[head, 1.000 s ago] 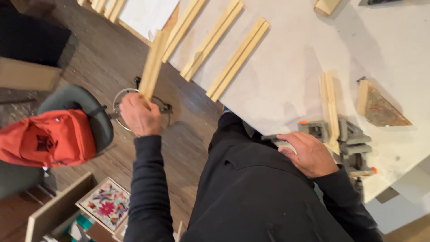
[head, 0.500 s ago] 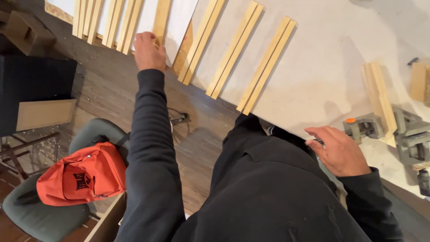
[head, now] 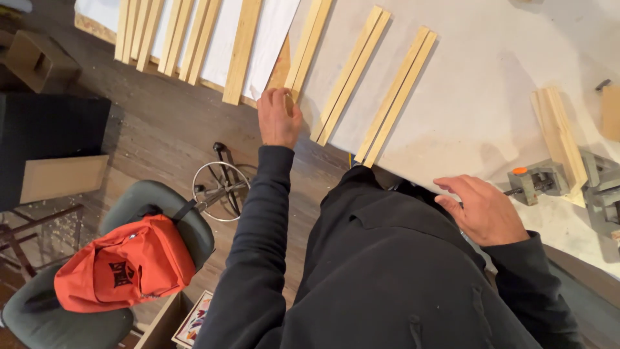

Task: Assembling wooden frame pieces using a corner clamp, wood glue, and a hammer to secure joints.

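While the left hand (head: 279, 118) pinches the near end of a wood strip (head: 309, 45) to line it up on the tabletop (head: 491, 64), the right hand (head: 484, 210) rests open, empty, near the corner clamp (head: 539, 182).

We are looking steeply down from head height, close over our own torso, facing the table (head: 491, 77) edge and floor (head: 161, 148).

wood strips (head: 187, 32) cut off at top edge, left hand (head: 278, 119) fingers hide strip end
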